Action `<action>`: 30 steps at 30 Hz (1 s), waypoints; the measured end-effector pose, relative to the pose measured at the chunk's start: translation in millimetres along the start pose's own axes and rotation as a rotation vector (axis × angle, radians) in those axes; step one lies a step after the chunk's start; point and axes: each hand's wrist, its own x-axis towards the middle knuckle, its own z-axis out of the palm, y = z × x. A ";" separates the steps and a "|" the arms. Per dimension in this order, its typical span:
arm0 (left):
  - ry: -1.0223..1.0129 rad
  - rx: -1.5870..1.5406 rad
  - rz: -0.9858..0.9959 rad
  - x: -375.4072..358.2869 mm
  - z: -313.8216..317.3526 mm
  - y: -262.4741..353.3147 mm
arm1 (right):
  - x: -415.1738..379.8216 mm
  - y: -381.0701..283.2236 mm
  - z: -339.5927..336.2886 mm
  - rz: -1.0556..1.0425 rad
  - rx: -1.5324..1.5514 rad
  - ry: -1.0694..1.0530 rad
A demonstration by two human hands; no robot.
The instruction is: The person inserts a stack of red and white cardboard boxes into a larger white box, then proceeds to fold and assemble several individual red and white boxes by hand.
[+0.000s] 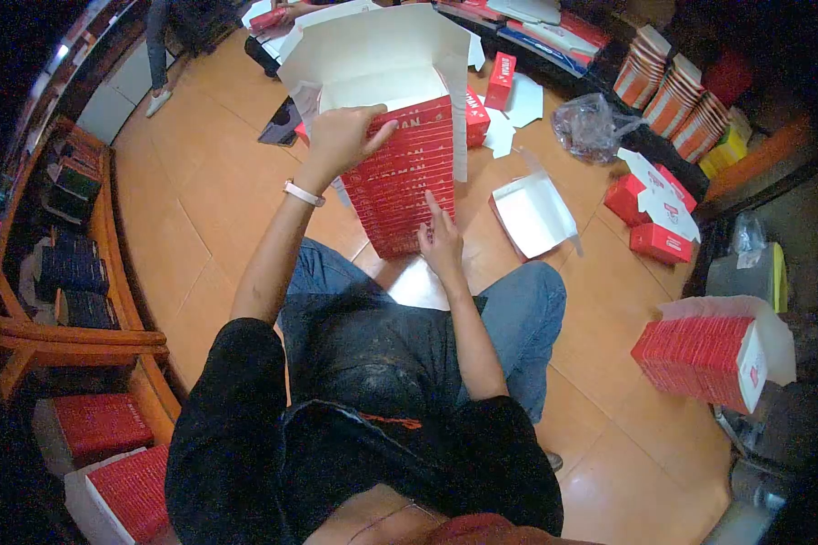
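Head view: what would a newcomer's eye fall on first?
Likely the tall red carton stack at upper centre, left hand near its top, right hand low at its printed face. Next, perhaps, the open, white-lined box on the floor to its right, then another red stack farther right.

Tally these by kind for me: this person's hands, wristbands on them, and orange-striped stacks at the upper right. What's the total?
Hands: 2 (left hand, right hand)
Wristband: 1
Orange-striped stacks: 3
Total: 6
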 end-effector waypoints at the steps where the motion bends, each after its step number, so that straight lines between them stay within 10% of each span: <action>1: 0.010 -0.001 0.005 -0.1 0.0 0.1 | 0.4 -1.5 -1.8 0.012 -0.034 -0.033; 30: 0.033 -0.053 -0.015 0.1 2.4 -0.7 | 19.5 -31.8 2.1 0.161 -0.039 -0.066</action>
